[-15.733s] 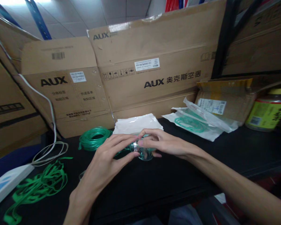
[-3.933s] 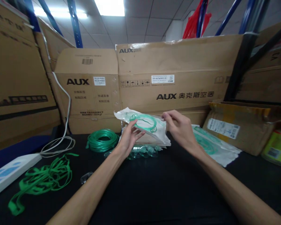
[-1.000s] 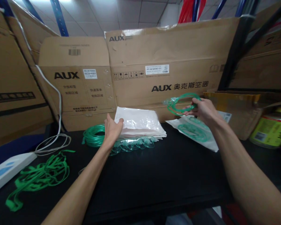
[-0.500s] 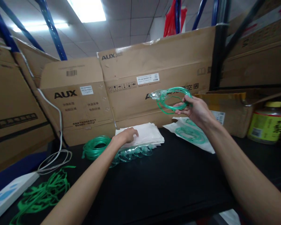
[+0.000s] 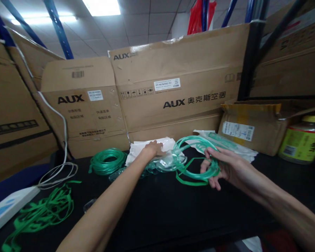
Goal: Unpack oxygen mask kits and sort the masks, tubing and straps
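Cardboard boxes (image 5: pixel 173 87) are backing a black table (image 5: pixel 173 217). The right hand (image 5: pixel 223 169) is gripping a coiled green tube with clear mask (image 5: pixel 191 159) just above the table. The left hand (image 5: pixel 153 148) is lying flat and open on a stack of white bags (image 5: pixel 144 147).

"AUX" stands printed on the left cardboard box (image 5: pixel 81 101); the larger cardboard box (image 5: pixel 178 87) beside it reads "AUX 奥克斯空调", with "AUX" again at its top edge. Label print is illegible.
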`<action>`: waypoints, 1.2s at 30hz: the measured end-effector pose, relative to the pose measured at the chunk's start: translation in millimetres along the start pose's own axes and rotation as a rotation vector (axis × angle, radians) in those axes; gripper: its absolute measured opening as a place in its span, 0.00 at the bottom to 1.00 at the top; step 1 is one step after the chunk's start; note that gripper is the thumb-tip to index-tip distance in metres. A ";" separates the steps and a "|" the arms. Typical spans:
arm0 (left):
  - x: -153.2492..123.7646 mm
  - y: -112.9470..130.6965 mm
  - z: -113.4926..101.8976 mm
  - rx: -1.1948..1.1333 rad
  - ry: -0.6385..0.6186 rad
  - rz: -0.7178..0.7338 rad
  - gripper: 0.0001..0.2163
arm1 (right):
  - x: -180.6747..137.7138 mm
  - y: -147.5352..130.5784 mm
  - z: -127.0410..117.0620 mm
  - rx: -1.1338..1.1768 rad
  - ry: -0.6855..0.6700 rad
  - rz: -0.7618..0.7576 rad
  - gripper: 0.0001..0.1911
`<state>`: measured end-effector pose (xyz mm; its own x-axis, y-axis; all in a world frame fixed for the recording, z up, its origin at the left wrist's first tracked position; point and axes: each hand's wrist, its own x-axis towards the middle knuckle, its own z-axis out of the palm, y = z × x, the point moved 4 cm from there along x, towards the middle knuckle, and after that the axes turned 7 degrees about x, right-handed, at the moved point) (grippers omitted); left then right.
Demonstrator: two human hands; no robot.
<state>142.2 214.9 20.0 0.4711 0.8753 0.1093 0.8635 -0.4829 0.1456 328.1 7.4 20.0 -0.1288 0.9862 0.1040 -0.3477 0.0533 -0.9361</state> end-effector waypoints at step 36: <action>-226.9 -17.3 4.1 -0.398 -0.020 0.029 0.15 | 22.2 71.7 100.6 -1.300 -0.539 -0.593 0.12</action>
<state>21.1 24.7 -11.3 0.5015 0.8593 0.1002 0.7142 -0.4766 0.5126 206.8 17.3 -11.1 -0.6811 0.6163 0.3953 0.5247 0.7874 -0.3235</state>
